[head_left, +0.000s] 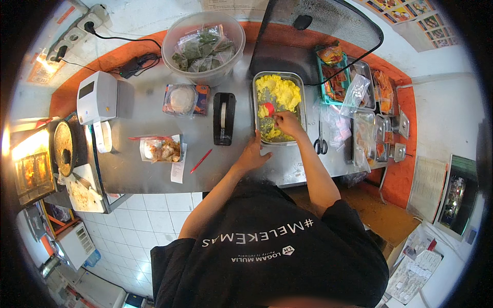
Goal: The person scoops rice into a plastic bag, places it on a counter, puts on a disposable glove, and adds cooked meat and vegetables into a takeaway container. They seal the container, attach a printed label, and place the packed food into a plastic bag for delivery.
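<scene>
A rectangular metal tray [303,82] holds yellow, crumbly food that looks like scrambled egg [279,90], heaped at its far end and thinner near me. My right hand [287,124] grips a red scoop [267,109] inside the tray, with some of the yellow food at the scoop. At the tray's near left corner rests my left hand [255,153], thumb spread, holding nothing. Left of the tray stands a black tape dispenser [224,131]. Scissors with dark handles [320,145] lie just right of the tray.
A large plastic tub [169,50] of bagged green leaves and a clear container of rice [182,99] stand at left, near a bagged meal [161,149], a red pen [201,161] and a label printer [96,98]. A mesh cover [331,27] rises behind the tray; food baskets [327,101] stand right.
</scene>
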`<state>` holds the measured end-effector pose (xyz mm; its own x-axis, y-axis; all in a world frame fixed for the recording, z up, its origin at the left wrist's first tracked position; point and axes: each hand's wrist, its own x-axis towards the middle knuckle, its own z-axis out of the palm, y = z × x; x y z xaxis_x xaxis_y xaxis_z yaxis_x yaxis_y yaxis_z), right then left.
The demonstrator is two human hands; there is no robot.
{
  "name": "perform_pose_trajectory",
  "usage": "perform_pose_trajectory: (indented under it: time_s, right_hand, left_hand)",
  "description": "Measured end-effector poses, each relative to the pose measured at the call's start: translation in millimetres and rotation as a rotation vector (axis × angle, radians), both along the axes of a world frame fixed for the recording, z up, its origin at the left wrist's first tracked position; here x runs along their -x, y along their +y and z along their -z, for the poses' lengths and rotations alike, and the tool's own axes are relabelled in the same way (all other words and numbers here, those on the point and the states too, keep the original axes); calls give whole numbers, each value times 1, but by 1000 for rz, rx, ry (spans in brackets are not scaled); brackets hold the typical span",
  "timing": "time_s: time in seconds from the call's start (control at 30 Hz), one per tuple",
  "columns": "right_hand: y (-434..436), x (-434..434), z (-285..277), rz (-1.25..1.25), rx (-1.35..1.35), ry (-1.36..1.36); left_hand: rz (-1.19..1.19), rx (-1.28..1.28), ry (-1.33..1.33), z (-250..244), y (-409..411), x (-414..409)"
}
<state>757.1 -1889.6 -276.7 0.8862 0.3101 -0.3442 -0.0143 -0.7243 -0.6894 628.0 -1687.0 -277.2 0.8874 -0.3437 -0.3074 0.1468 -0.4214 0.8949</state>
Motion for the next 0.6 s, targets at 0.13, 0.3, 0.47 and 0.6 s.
perform_pose_trajectory:
  time_s: [0.13,0.3,0.47,0.6]
  right_hand:
    - [-28,30,-8,278,-326,384]
    - [-44,54,-6,517,-619,459]
    - [-46,56,-6,603,-644,325]
    - [-21,49,-2,298,16,-349]
  left_hand:
    - [34,-28,35,-7,6,-2]
    - [-38,126,-37,7,22,14]
    - [-4,189,47,9,49,27]
    - [27,216,73,9,49,24]
